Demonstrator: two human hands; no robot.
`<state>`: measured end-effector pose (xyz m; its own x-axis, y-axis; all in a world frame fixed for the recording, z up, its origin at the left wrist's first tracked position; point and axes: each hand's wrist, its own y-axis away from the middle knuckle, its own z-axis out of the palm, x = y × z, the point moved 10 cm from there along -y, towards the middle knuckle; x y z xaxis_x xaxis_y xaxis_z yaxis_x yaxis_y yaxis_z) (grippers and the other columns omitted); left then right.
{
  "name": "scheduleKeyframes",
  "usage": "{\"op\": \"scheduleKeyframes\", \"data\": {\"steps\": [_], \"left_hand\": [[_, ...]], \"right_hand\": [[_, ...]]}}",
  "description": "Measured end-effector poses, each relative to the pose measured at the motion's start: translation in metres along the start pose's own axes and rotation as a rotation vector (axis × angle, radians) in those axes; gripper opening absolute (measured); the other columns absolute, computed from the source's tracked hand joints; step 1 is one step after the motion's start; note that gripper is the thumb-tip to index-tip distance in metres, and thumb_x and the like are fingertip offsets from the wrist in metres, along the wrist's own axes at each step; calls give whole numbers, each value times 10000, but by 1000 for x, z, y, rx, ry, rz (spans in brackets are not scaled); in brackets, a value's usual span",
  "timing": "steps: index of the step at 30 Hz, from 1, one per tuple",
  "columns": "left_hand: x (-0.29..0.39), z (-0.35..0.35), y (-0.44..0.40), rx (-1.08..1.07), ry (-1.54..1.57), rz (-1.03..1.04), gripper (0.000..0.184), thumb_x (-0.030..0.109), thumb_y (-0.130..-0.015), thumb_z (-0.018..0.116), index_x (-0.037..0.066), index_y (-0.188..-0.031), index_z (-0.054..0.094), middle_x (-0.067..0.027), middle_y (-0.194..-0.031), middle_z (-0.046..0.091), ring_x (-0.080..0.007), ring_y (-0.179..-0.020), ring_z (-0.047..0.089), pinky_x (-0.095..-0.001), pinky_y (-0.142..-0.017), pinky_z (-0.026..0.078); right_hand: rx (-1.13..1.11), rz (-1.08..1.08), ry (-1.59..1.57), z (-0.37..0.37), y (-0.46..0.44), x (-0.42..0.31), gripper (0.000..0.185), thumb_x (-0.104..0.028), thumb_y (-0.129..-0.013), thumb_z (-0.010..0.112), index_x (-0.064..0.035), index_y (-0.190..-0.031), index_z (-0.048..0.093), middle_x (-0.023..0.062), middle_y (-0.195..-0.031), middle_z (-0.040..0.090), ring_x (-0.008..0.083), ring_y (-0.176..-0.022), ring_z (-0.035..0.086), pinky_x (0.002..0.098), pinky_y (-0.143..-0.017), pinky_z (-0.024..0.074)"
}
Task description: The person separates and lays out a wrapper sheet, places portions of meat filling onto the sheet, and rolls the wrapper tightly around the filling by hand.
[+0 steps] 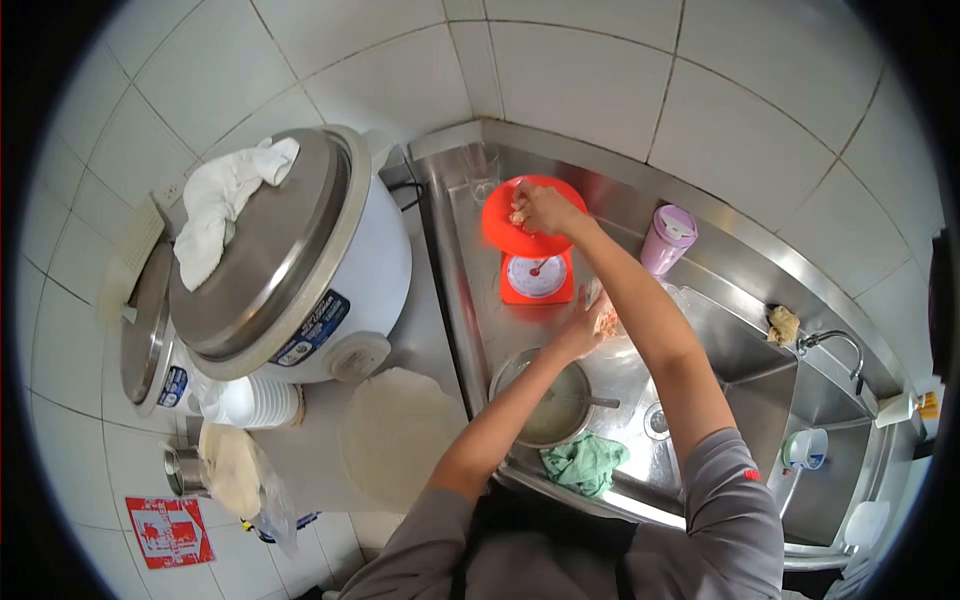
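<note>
Your right hand (548,211) pinches food (517,217) at the red pan (508,239), near the table's (484,322) back-left corner, leaving the dial (536,278) readable; your left hand (580,331) curls beside pinkish food (607,321), probably steadying it.

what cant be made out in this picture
All in the head view:
- reading on the red scale: markings too small
- what exactly the right hand has: its fingers cover part
- full extent of the pinkish pieces by the left hand: hand and right forearm in the way
- inside the large cooker: lid hides it
</note>
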<state>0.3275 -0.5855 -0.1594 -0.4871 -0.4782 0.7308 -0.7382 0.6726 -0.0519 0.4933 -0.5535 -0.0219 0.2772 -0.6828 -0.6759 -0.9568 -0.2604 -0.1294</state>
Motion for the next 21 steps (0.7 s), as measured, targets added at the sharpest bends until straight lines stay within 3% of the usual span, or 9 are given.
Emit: {"op": "scheduleKeyframes", "data": {"steps": [3, 4, 7, 8, 11, 12, 16, 21], "left_hand": [[13, -10, 10, 1, -6, 23, 867, 71, -745, 662, 263, -1452, 199, -368, -1442, -9, -488, -1344, 136, -443, -1070, 291], [16, -11, 14, -11, -23, 24, 826, 81, -752, 664, 268, -1442, 252, -366, -1443, -7, -489, -1346, 128, -448, -1079, 275], [33, -24, 24, -2, -30, 117, 704, 105, -765, 670, 275, -1386, 385, -367, -1443, 13, -478, -1356, 108, -452, -1096, 235], [54, -46, 35, 7, 70, 64, 601, 105, -778, 661, 205, -1338, 466, -373, -1439, 38, -470, -1358, 119, -441, -1096, 235], [76, -64, 60, -34, 91, 86, 605, 114, -810, 640, 150, -1370, 414, -359, -1446, 40, -391, -1382, 81, -413, -1096, 235], [83, -72, 72, -28, 104, 88, 574, 125, -815, 647, 103, -1350, 439, -341, -1457, 53, -391, -1375, 136, -398, -1092, 241], [87, -90, 118, -15, 173, 63, 528, 131, -834, 641, 92, -1330, 466, -295, -1474, 116, -372, -1365, 209, -379, -1062, 290], [69, -104, 176, -3, 222, -94, 481, 135, -854, 633, 107, -1313, 493, -218, -1490, 199, -313, -1364, 264, -341, -984, 385]], "right_hand": [[-79, -19, 41, 7, 0, -5, 253, -53, -672, 708, -9, -893, 593, 126, -831, 657, 258, -721, 658, 347, -665, 538], [-77, -22, -78, 7, -1, -5, 213, -84, -692, 707, -3, -860, 604, 111, -757, 651, 234, -606, 651, 352, -573, 535], [-147, 117, -56, 4, 2, 1, 205, -134, -716, 697, -10, -868, 636, 130, -752, 658, 241, -580, 647, 349, -586, 538], [-65, 147, 14, -10, 9, -7, 202, -149, -719, 693, -20, -867, 645, 139, -778, 663, 254, -615, 654, 354, -617, 539], [151, 188, 191, -45, 25, -29, 207, -188, -730, 675, -47, -881, 667, 168, -856, 672, 297, -725, 666, 373, -706, 538], [196, 177, 222, -49, 24, -27, 217, -197, -733, 666, -55, -897, 672, 179, -879, 671, 314, -767, 664, 384, -734, 534], [211, 118, 258, -53, 22, -20, 248, -197, -725, 649, -70, -935, 683, 192, -918, 665, 360, -892, 637, 427, -791, 519], [200, 73, 269, -61, 29, -31, 183, -188, -716, 642, -88, -855, 707, 167, -918, 669, 342, -883, 640, 409, -800, 522]]}}
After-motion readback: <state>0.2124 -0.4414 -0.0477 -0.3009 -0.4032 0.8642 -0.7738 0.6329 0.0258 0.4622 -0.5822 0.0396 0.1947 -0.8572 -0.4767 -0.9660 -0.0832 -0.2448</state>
